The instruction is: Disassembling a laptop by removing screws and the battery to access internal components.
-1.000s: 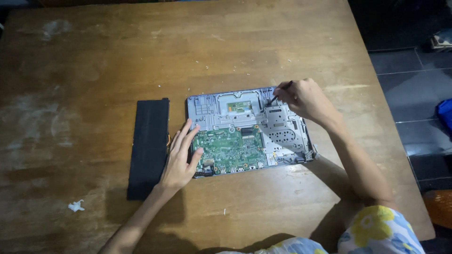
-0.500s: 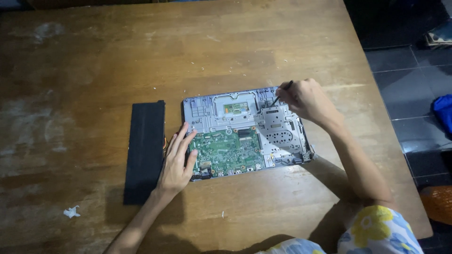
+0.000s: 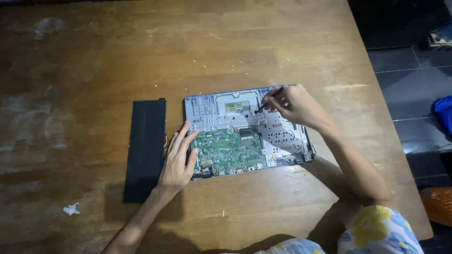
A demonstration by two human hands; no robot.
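An opened laptop chassis lies on the wooden table, grey inside, with a green circuit board in its near half. My left hand rests flat on the chassis's left edge, fingers spread over the corner of the board. My right hand grips a thin dark screwdriver, its tip touching the grey panel near the upper middle of the chassis. A long black battery pack lies just left of the chassis, beside my left hand.
A small crumpled white scrap lies near the table's front left. Pale smudges mark the wood at the left. The table's right edge drops to a dark tiled floor, where a blue object and an orange one sit.
My right hand has shifted left with the screwdriver, bringing its tip from the chassis's upper right edge toward the upper middle. My left hand stays in place.
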